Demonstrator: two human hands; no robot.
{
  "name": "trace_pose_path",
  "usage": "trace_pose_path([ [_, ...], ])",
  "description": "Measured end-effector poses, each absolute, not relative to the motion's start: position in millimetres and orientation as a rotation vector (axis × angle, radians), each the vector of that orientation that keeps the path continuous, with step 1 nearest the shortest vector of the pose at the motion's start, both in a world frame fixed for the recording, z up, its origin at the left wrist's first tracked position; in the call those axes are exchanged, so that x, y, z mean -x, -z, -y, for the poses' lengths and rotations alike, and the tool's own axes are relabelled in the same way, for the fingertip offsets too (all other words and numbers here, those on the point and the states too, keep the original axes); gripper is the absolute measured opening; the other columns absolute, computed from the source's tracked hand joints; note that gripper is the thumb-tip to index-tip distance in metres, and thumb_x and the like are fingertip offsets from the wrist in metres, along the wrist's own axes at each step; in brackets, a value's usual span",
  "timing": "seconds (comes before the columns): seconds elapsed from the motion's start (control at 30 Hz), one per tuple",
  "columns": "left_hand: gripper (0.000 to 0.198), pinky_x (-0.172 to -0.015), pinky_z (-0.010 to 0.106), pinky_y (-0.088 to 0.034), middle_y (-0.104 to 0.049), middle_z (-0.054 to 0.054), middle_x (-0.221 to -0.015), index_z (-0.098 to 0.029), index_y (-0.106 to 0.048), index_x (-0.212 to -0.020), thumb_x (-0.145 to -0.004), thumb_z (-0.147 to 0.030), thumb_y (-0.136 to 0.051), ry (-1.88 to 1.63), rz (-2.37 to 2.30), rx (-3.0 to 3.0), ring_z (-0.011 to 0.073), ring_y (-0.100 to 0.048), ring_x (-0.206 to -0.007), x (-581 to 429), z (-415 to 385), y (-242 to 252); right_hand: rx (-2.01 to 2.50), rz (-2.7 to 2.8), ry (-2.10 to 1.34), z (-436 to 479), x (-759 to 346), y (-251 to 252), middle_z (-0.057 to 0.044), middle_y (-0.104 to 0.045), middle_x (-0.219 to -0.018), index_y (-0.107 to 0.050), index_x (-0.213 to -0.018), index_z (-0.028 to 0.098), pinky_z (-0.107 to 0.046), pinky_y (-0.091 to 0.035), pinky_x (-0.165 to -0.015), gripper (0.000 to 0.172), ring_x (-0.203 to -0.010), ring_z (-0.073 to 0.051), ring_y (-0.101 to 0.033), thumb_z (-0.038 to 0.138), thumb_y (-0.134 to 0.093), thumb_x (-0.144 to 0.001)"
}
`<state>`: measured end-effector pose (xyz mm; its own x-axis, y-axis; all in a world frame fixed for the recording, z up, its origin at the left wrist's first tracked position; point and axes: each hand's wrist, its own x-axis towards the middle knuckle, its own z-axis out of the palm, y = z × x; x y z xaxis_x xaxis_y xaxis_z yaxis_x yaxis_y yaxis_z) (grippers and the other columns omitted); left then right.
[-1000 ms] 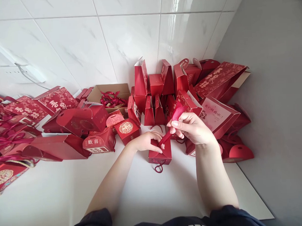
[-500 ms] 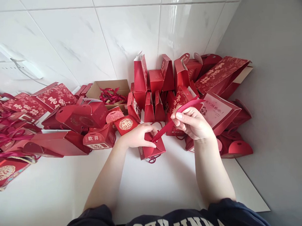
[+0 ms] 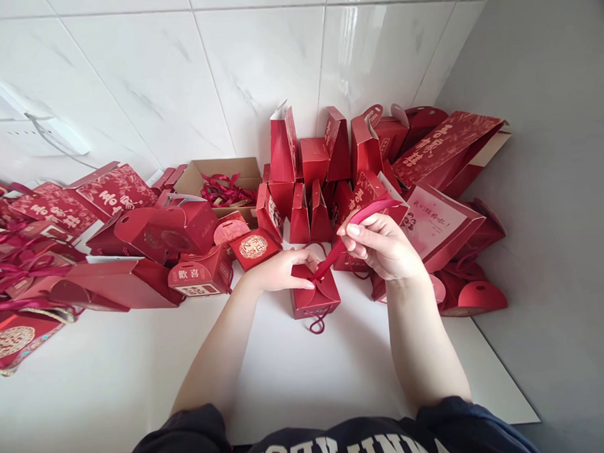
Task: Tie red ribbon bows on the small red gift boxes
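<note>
A small red gift box (image 3: 316, 303) with a folded, petal-like top stands on the white table in front of me. A dark red ribbon (image 3: 375, 208) rises from its top towards the right. My left hand (image 3: 282, 270) is at the box top, thumb and fingertips closed on the ribbon's low end; the fingertips are partly hidden. Higher up, my right hand (image 3: 385, 246) pinches the same ribbon between thumb and forefinger, its free end arching over the hand. A thin dark red cord loop (image 3: 317, 327) hangs at the box's near side.
Behind my hands, an open cardboard box (image 3: 190, 181) holds loose red ribbons (image 3: 226, 190). Red gift boxes crowd the left side, such as a large one (image 3: 129, 284), and the right, including one with a pink card (image 3: 434, 221). A grey wall (image 3: 556, 209) bounds the right.
The gift box has turned a little and shifted slightly right, showing more of its front and cord loop. Both hands keep hold of the ribbon; the view has moved slightly.
</note>
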<state>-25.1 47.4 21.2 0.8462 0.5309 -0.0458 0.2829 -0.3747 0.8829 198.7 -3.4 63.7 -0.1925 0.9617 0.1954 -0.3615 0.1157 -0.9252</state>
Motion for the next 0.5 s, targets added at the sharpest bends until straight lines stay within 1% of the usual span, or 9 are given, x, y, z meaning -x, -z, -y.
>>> trace_pose_path([
  [0.13,0.028,-0.098,0.038,-0.046,-0.067,0.005,-0.105,-0.020,-0.061,-0.101,-0.076,-0.021,-0.073,-0.374,-0.615,-2.012,0.0213,-0.062,-0.104,20,-48,-16,0.754,1.224,-1.353,8,-190,-67,0.000,-0.062,-0.062,-0.073,-0.078,0.017,-0.022,-0.034,-0.042,0.018,-0.046,-0.007,-0.044,0.034,-0.074,-0.080],
  [0.23,0.029,-0.098,0.039,-0.046,-0.066,0.006,-0.110,-0.020,-0.062,-0.101,-0.074,-0.019,-0.074,-0.401,-0.603,-2.070,0.0228,-0.061,-0.108,15,-47,-14,0.737,1.296,-1.308,11,-181,-70,-0.001,-0.066,-0.064,-0.072,-0.076,0.017,-0.022,-0.038,-0.042,0.019,-0.047,-0.008,-0.048,0.035,-0.073,-0.082],
  [0.3,0.023,-0.095,0.038,-0.047,-0.066,0.006,-0.108,-0.019,-0.064,-0.096,-0.075,-0.019,-0.073,-0.384,-0.575,-2.094,0.0230,-0.060,-0.106,12,-46,-12,0.721,1.320,-1.281,14,-176,-72,0.000,-0.067,-0.066,-0.071,-0.077,0.017,-0.022,-0.040,-0.041,0.017,-0.048,-0.008,-0.050,0.033,-0.071,-0.084],
  [0.4,0.011,-0.091,0.037,-0.049,-0.068,0.006,-0.101,-0.017,-0.067,-0.088,-0.078,-0.020,-0.071,-0.370,-0.493,-2.069,0.0213,-0.063,-0.100,10,-48,-7,0.730,1.321,-1.242,18,-171,-74,0.001,-0.067,-0.066,-0.071,-0.080,0.019,-0.022,-0.043,-0.043,0.013,-0.049,-0.009,-0.053,0.031,-0.070,-0.085],
  [0.5,0.011,-0.095,0.036,-0.048,-0.069,0.006,-0.100,-0.017,-0.070,-0.089,-0.080,-0.022,-0.071,-0.377,-0.408,-2.008,0.0205,-0.064,-0.100,10,-53,1,0.731,1.328,-1.232,20,-171,-75,0.001,-0.068,-0.068,-0.072,-0.081,0.019,-0.022,-0.045,-0.046,0.011,-0.051,-0.008,-0.055,0.029,-0.070,-0.085],
])
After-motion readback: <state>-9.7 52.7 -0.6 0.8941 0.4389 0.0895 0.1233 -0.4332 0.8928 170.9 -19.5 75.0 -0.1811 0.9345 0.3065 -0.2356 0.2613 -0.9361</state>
